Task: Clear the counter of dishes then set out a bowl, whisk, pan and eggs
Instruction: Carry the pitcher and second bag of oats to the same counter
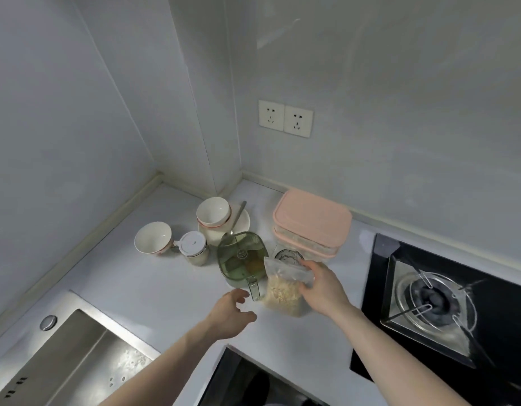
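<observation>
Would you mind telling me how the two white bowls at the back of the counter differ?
The left bowl lies tipped on its side, directly on the counter; the right bowl stands upright on a white plate. The left bowl sits beside a white-lidded jar; the right bowl has a spoon beside it on the plate. Both are white, empty and of similar size.
</observation>
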The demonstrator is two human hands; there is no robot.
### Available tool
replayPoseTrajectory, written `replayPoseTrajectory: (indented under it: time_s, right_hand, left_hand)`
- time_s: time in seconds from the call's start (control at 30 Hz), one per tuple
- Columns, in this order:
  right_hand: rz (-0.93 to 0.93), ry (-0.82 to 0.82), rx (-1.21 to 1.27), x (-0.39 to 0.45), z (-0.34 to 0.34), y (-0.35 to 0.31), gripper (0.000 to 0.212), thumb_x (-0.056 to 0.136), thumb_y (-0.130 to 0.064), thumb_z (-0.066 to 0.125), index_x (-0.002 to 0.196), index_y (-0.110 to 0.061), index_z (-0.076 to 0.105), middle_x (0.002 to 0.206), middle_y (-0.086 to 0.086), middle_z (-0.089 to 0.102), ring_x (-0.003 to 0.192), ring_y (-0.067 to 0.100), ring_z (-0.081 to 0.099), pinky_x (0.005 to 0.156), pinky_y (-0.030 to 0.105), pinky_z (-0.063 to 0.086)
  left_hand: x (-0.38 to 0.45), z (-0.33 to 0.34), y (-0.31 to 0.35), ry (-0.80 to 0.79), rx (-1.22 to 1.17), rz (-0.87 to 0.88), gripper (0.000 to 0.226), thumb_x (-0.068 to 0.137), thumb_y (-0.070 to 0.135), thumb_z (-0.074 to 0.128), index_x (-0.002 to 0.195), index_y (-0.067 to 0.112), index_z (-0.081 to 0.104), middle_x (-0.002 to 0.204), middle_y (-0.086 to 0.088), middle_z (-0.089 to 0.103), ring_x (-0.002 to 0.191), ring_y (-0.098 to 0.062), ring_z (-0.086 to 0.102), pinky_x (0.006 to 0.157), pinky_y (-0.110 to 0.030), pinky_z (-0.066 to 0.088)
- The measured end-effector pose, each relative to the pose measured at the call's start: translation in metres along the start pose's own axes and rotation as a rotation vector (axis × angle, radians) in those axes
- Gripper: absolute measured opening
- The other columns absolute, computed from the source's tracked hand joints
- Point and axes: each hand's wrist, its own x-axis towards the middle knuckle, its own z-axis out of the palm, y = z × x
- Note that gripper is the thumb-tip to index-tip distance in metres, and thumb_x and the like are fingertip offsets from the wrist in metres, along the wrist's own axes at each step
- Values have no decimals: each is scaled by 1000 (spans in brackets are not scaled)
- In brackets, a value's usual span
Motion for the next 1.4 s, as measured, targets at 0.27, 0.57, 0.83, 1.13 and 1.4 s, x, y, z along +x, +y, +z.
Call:
replayPoseTrajectory:
  time_s: [0.27,0.57,0.83,1.13,1.4]
  right_hand:
    - [149,184,5,-6,20,-11,13,88,-24,68,76,-29,70,75,-16,67,79,13,66,72,32,55]
    - [192,321,150,-63,25,-6,16,87,-29,76,72,-28,70,67,-11,67,67,6,62,68,31,53]
    - [232,370,203,-88,27,-1,16,89,-28,76,73,-29,71,67,-10,65,66,8,60,66,28,50]
    - [240,374,198,-96,34,-4,18,89,-26,75,71,-30,72,69,-17,67,68,4,62,62,19,46]
    - [232,386,206,-99,37,-4,18,88,-27,76,71,-30,72,70,-18,68,69,3,63,62,18,47]
  left_hand:
    - [35,-1,-13,-105,-214,-78,69,81,40,75,142,23,48,131,5,52,95,-16,62,78,-28,54]
    - [53,7,-14,-147,-683,-231,63,86,31,77,141,16,50,121,-6,64,110,-27,65,82,-40,61]
    - [57,20,-6,-116,-936,-241,32,96,29,68,125,17,60,121,-4,63,112,-25,65,76,-37,59]
    - [54,20,-11,-84,-938,-183,31,100,25,64,125,11,52,117,-4,59,100,-29,70,70,-37,61]
    - [47,-2,-36,56,-599,-59,19,106,19,48,109,6,63,104,-9,66,73,-21,62,67,-24,57]
